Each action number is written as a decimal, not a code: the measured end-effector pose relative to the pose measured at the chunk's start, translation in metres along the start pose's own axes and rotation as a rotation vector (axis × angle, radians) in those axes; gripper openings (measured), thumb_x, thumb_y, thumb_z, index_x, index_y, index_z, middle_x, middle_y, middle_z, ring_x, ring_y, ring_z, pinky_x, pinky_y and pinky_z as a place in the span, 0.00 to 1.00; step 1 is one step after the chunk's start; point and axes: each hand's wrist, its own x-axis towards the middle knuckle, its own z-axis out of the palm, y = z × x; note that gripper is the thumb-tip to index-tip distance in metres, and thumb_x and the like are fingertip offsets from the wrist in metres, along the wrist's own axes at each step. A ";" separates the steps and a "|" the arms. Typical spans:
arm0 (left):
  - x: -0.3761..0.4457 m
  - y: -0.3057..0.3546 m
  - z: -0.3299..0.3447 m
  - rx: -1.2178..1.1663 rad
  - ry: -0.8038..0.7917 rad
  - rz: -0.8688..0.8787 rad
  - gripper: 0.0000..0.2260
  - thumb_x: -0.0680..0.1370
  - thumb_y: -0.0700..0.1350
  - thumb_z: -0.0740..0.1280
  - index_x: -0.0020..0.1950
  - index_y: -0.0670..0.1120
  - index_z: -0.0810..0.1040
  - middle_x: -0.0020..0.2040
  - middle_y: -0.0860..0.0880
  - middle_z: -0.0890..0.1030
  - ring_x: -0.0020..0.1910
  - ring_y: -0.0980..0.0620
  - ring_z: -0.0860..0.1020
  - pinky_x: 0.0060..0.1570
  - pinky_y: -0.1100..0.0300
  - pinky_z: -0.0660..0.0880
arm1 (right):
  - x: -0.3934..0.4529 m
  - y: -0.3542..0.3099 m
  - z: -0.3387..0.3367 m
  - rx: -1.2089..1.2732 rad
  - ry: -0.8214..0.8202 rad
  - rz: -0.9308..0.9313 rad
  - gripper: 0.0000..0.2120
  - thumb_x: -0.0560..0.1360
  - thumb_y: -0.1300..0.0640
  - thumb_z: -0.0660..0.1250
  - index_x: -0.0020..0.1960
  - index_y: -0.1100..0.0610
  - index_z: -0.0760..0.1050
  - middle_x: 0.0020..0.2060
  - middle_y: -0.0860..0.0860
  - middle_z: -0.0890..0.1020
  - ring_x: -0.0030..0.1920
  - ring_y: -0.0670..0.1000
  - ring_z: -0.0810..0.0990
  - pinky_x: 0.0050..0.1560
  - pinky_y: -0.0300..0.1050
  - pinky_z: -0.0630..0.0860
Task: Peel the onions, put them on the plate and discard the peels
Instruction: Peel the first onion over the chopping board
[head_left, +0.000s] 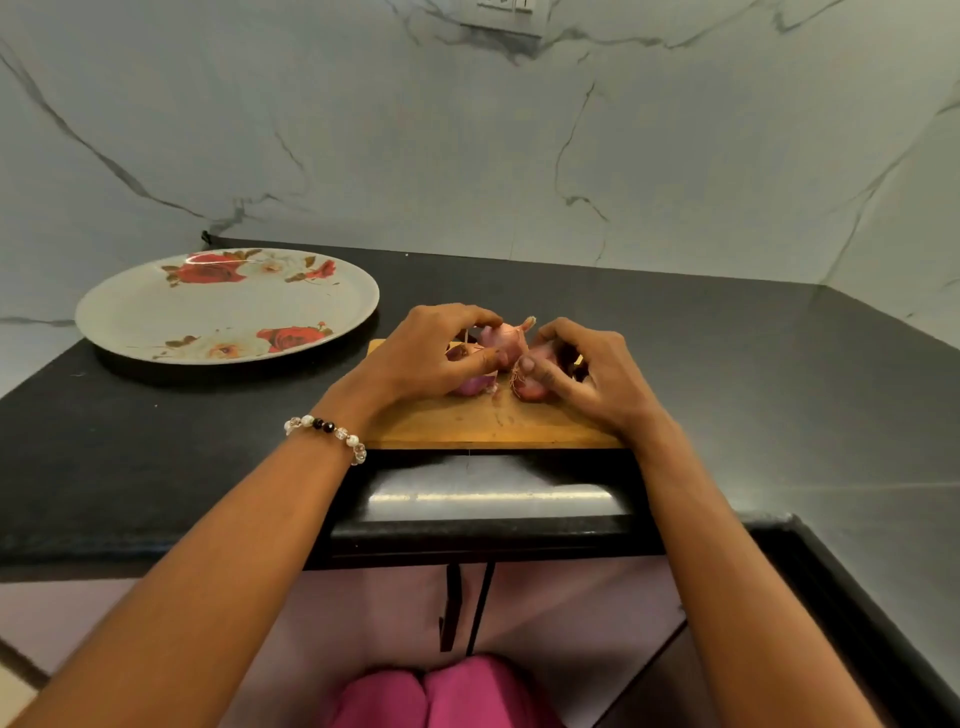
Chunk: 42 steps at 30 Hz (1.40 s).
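A: Pink cloth (441, 696) lowest, then counter (156, 467) edge. Board (483, 423) sits near that edge.
B: Room?
A: Bare counter right of the board; plate (228, 306) back left.
B: Onions (501, 338)?
A: On board, pinkish, skins on, roots showing. Left hand (431, 358) fingers curl round one; right hand (582, 374) pinches another.

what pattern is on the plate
Red roses with pale blooms and brownish leaves on a whitish plate, seen in the head view.
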 end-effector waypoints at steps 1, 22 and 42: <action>0.000 -0.001 0.000 -0.001 0.005 -0.001 0.21 0.76 0.54 0.68 0.66 0.44 0.75 0.59 0.48 0.80 0.55 0.53 0.78 0.53 0.64 0.74 | 0.000 0.000 0.000 -0.001 -0.007 0.006 0.21 0.75 0.37 0.64 0.52 0.56 0.79 0.38 0.50 0.82 0.37 0.50 0.79 0.37 0.50 0.76; -0.015 0.000 0.001 0.031 0.063 -0.009 0.19 0.77 0.53 0.68 0.66 0.47 0.75 0.58 0.51 0.81 0.54 0.56 0.78 0.53 0.59 0.77 | -0.004 -0.006 0.003 -0.078 -0.014 0.058 0.22 0.73 0.36 0.64 0.56 0.51 0.79 0.40 0.46 0.83 0.39 0.46 0.81 0.41 0.54 0.79; -0.007 -0.006 -0.002 0.016 0.087 0.026 0.18 0.69 0.52 0.76 0.56 0.47 0.81 0.50 0.50 0.82 0.44 0.55 0.78 0.39 0.71 0.74 | -0.006 -0.006 -0.001 0.071 -0.143 0.108 0.14 0.67 0.51 0.72 0.51 0.52 0.75 0.45 0.45 0.79 0.45 0.47 0.78 0.47 0.50 0.79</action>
